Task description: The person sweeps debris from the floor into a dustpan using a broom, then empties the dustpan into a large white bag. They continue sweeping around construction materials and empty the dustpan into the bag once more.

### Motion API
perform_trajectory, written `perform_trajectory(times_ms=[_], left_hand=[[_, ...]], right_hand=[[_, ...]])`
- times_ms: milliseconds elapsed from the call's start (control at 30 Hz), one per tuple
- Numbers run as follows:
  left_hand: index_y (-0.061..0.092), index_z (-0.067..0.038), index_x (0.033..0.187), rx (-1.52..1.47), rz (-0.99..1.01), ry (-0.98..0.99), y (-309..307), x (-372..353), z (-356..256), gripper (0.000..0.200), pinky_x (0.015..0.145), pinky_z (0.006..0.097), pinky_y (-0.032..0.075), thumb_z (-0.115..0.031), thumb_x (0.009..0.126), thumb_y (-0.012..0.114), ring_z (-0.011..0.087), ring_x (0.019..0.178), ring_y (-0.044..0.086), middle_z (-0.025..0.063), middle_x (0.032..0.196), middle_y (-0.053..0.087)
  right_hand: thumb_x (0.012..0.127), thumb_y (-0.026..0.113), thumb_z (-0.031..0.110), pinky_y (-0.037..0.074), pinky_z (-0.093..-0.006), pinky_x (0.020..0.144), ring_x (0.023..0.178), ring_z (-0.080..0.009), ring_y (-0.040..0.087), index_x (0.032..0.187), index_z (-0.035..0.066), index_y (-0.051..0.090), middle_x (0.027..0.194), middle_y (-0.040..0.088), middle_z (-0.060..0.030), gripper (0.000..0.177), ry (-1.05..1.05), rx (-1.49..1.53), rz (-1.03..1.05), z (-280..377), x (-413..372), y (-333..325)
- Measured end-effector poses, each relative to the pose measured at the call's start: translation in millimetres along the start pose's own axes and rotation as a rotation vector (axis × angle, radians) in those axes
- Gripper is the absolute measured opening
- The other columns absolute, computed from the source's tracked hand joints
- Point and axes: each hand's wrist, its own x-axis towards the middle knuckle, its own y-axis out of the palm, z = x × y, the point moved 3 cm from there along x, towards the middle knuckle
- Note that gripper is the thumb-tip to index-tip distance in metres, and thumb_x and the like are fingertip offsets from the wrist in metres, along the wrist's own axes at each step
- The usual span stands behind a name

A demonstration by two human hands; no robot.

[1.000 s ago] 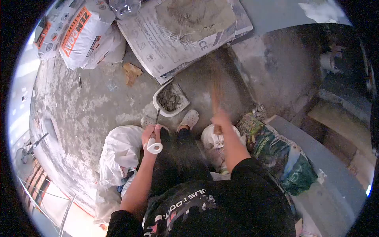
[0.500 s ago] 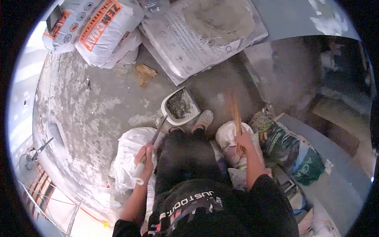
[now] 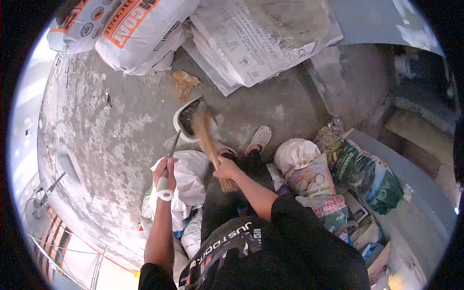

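One broom has swung, seemingly over one dustpan, two hands each clenched round one.

There are one broom, one dustpan, two clogs and, partly cropped, apparently two orange-labelled sacks.

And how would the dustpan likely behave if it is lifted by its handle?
The dustpan may tip, as the left hand grips its handle well away from the pan. Grey debris inside probably makes that end heavier. Its clean outline suggests it is stiff.
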Motion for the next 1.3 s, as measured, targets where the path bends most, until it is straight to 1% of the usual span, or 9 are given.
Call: perform_trajectory(times_ms=[267, 367, 467, 600, 867, 1033, 1100, 1233, 1300], left_hand=[[0.068, -0.002, 0.093, -0.037, -0.044, 0.079, -35, 17, 13, 0.021, 0.087, 0.0311, 0.047, -0.017, 0.098, 0.054, 0.0192, 0.083, 0.063, 0.0121, 0.087, 0.069], [0.069, -0.002, 0.093, -0.192, -0.079, -0.178, -48, 20, 36, 0.023, 0.079, 0.0310, 0.047, -0.020, 0.098, 0.054, 0.0198, 0.078, 0.062, 0.0124, 0.087, 0.069], [0.069, -0.002, 0.093, -0.017, -0.066, -0.019, -49, 24, 16, 0.024, 0.082, 0.0315, 0.048, -0.021, 0.098, 0.053, 0.0222, 0.086, 0.065, 0.0139, 0.088, 0.069], [0.069, -0.002, 0.092, 0.063, -0.027, -0.112, -40, 26, 27, 0.024, 0.092, 0.0340, 0.046, -0.020, 0.098, 0.054, 0.0276, 0.111, 0.062, 0.0194, 0.096, 0.069], [0.069, -0.002, 0.090, -0.076, -0.031, -0.006, -60, 30, 38, 0.022, 0.094, 0.0353, 0.046, -0.018, 0.097, 0.056, 0.0269, 0.107, 0.064, 0.0184, 0.091, 0.068], [0.068, -0.003, 0.089, 0.002, -0.053, 0.065, -65, 28, 31, 0.017, 0.094, 0.0370, 0.047, -0.014, 0.095, 0.058, 0.0299, 0.101, 0.065, 0.0180, 0.088, 0.068], [0.068, -0.002, 0.089, -0.036, -0.050, 0.074, -64, 26, 38, 0.018, 0.093, 0.0359, 0.047, -0.014, 0.096, 0.057, 0.0300, 0.101, 0.065, 0.0184, 0.088, 0.067], [0.068, -0.001, 0.090, -0.023, -0.046, -0.003, -65, 23, 40, 0.019, 0.092, 0.0345, 0.047, -0.015, 0.096, 0.056, 0.0278, 0.101, 0.065, 0.0166, 0.088, 0.068], [0.068, -0.001, 0.091, -0.101, -0.095, -0.088, -69, 21, 62, 0.021, 0.091, 0.0326, 0.046, -0.016, 0.097, 0.055, 0.0250, 0.104, 0.064, 0.0138, 0.089, 0.069]], right_hand=[[0.070, 0.067, 0.010, 0.054, -0.0357, 0.061, 0.073, -0.0225, 0.068, 0.141, 0.014, 0.042, 0.098, 0.067, -0.0149, 0.076, -0.023, 0.100, -0.211, -69, -90, -88], [0.070, 0.068, 0.018, 0.054, -0.0389, 0.073, 0.084, -0.0322, 0.067, 0.136, 0.010, 0.046, 0.104, 0.067, -0.0186, 0.070, 0.137, -0.057, -0.426, -84, -72, -132], [0.070, 0.069, 0.026, 0.050, -0.0435, 0.087, 0.100, -0.0397, 0.062, 0.127, 0.004, 0.050, 0.106, 0.065, -0.0224, 0.064, 0.063, -0.080, -0.524, -92, -1, -154], [0.065, 0.072, 0.016, 0.047, -0.0462, 0.093, 0.113, -0.0407, 0.055, 0.134, 0.001, 0.043, 0.123, 0.055, -0.0275, 0.076, 0.171, -0.384, 0.001, -3, 17, -95], [0.069, 0.070, 0.020, 0.051, -0.0456, 0.085, 0.099, -0.0416, 0.062, 0.146, 0.008, 0.027, 0.108, 0.063, -0.0266, 0.089, -0.133, -0.162, 0.007, -10, -67, -56], [0.069, 0.071, 0.022, 0.051, -0.0426, 0.086, 0.097, -0.0364, 0.065, 0.136, 0.002, 0.042, 0.104, 0.066, -0.0247, 0.075, 0.149, -0.007, -0.403, -65, -40, -64], [0.069, 0.070, 0.019, 0.053, -0.0409, 0.081, 0.091, -0.0338, 0.067, 0.130, 0.002, 0.047, 0.094, 0.067, -0.0212, 0.068, 0.286, 0.060, -0.280, -43, -1, -41], [0.065, 0.072, 0.018, 0.053, -0.0371, 0.073, 0.083, -0.0282, 0.067, 0.130, 0.002, 0.048, 0.096, 0.066, -0.0202, 0.072, -0.028, 0.017, -0.063, 19, 32, 50], [0.067, 0.070, 0.019, 0.050, -0.0420, 0.085, 0.096, -0.0360, 0.064, 0.135, 0.002, 0.043, 0.106, 0.064, -0.0255, 0.076, -0.014, 0.074, 0.026, 51, 9, 43]])
